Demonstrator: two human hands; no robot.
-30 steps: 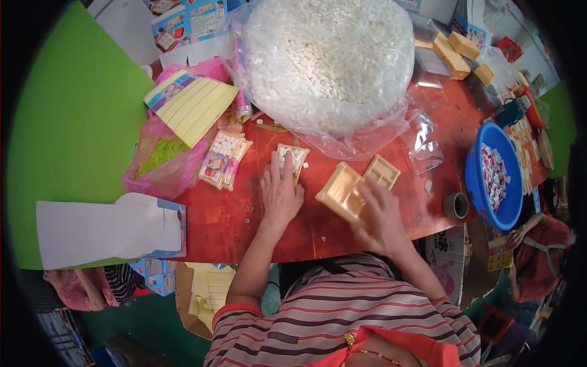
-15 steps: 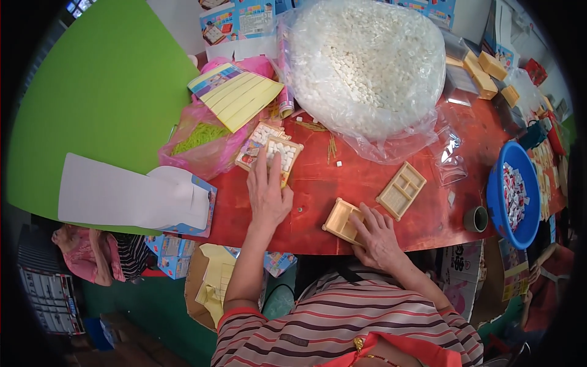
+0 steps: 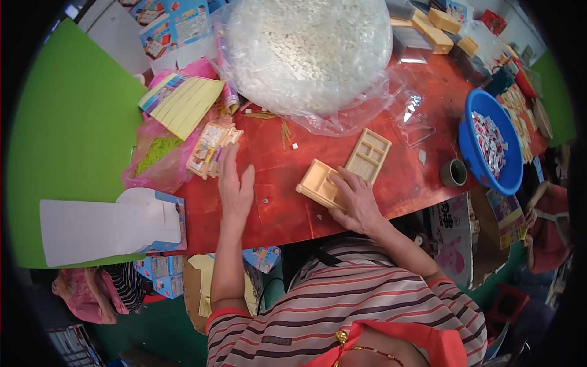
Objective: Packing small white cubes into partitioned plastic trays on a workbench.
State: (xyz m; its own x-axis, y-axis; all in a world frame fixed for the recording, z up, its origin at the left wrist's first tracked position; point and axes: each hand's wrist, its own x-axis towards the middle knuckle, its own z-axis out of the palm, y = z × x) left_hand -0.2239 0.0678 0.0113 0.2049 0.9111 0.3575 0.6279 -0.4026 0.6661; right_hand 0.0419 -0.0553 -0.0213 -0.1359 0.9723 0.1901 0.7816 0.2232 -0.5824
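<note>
My left hand lies flat on the red table, fingers apart, its fingertips just short of a small stack of filled cream trays. My right hand rests on a cream plastic tray near the table's front edge, fingers pressing on its right side. A second cream tray with compartments lies just beyond it, empty side up.
A big clear bag of small white pieces fills the table's back. Yellow cards on a pink bag sit at the left. A blue bowl of small pieces and a tape roll stand at the right. White card lies left.
My left hand has drawn back from the stack of filled trays and lies flat. My right hand stays on the cream tray near the front edge.
</note>
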